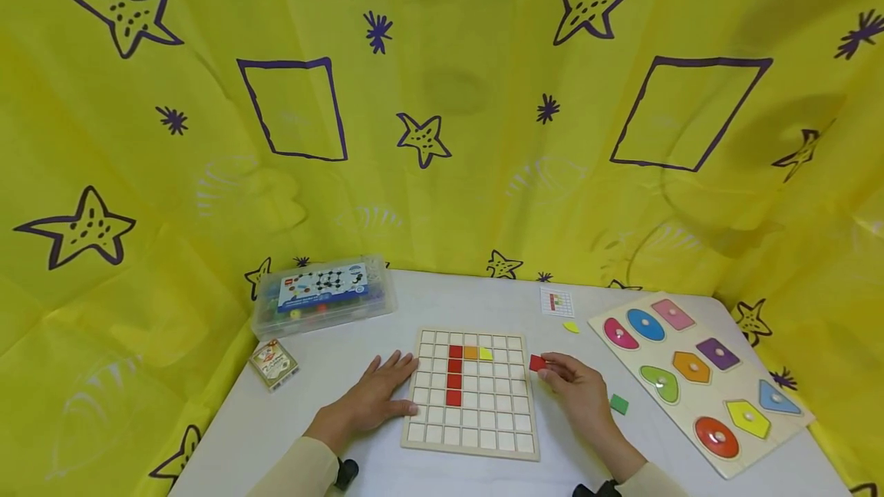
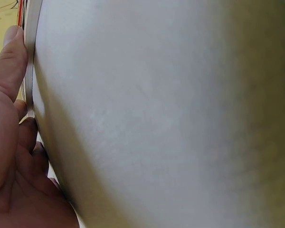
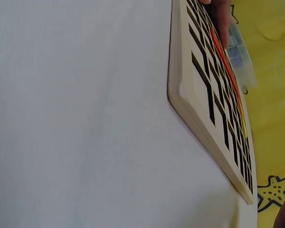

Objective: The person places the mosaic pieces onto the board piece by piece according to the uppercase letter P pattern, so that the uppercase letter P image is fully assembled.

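In the head view, a wooden grid board (image 1: 470,451) lies flat on the table. A column of red square tiles (image 1: 453,381) fills several of its cells, with an orange tile (image 1: 471,353) and a yellow tile (image 1: 486,354) to the right of the top one. My left hand (image 1: 369,400) rests at the board's left edge, fingers extended; the left wrist view shows its thumb (image 2: 12,64) against the side. Just off the board's right edge, my right hand (image 1: 578,391) pinches a loose red square tile (image 1: 536,363) between thumb and fingertips.
A green tile (image 1: 618,404) lies right of my right hand. Farther back are a yellow rounded piece (image 1: 570,327) and a small pattern card (image 1: 556,302). A knobbed shape puzzle (image 1: 663,413) occupies the right side. Back left stand a plastic case (image 1: 324,294) and a small box (image 1: 273,364).
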Demonstrator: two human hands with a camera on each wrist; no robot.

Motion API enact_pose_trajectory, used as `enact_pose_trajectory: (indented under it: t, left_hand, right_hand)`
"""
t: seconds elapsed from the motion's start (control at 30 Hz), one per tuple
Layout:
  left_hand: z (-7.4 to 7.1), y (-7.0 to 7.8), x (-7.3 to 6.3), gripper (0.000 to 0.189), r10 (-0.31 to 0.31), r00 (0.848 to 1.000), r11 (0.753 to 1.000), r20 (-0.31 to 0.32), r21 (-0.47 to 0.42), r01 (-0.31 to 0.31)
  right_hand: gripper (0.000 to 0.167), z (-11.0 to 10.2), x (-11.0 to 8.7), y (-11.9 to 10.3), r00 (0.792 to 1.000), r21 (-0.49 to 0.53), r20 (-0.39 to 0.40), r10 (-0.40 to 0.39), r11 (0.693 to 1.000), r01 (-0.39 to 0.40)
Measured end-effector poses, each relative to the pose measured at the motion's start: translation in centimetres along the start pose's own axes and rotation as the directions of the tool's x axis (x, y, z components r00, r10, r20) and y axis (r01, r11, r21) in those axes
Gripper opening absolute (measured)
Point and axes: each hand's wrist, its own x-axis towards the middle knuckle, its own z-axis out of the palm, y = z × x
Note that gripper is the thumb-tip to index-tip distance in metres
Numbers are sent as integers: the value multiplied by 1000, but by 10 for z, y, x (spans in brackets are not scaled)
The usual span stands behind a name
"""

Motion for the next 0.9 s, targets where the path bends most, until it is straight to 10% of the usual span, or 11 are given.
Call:
enact_pose_trajectory:
  t: [0.67, 0.9]
  left_hand:
    - [0, 1, 0, 88, 5, 1000, 1000, -8, -7, -5]
    - [-1, 2, -1, 87, 1, 1000, 1000, -5, -10, -1]
  right_hand:
    - [20, 68, -29, -18, 982, 96, 189, -9, 995, -10]
    - [19, 79, -37, -14, 949, 68, 292, -118, 992, 102]
